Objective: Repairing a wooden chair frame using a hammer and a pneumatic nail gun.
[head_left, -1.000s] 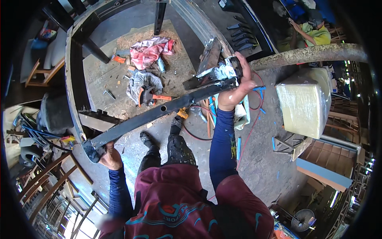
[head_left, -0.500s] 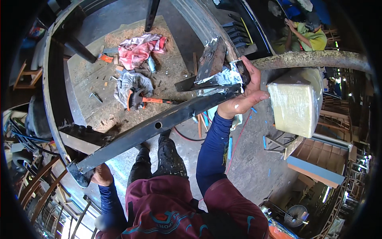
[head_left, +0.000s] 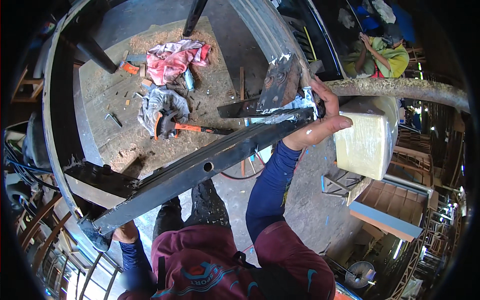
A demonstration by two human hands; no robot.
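A black wooden frame (head_left: 240, 151) crosses in front of me, its near rail running from lower left to upper right with a round hole in its face. My right hand (head_left: 320, 120) cups the rail's right end, palm against it, thumb stretched out and fingers up along the corner. White paste (head_left: 301, 101) is smeared over that corner joint, beside a dark bracing block (head_left: 281, 82). My left hand (head_left: 127, 233) grips the frame's left corner from the near side; its fingertips are hidden behind the wood. A second block (head_left: 95, 187) braces the left corner.
A worn board (head_left: 107, 100) below bears a stained red cloth (head_left: 172, 60), a grey rag (head_left: 160, 102) and an orange-handled hammer (head_left: 200, 129). A wrapped pale foam block (head_left: 362, 142) stands right, below a rusty pipe (head_left: 400, 89). Another person (head_left: 377, 55) sits at upper right.
The rail's right end and my right hand have shifted slightly right and down in view. More of the rail's grooved top now shows. Both hands stay at the same corners.
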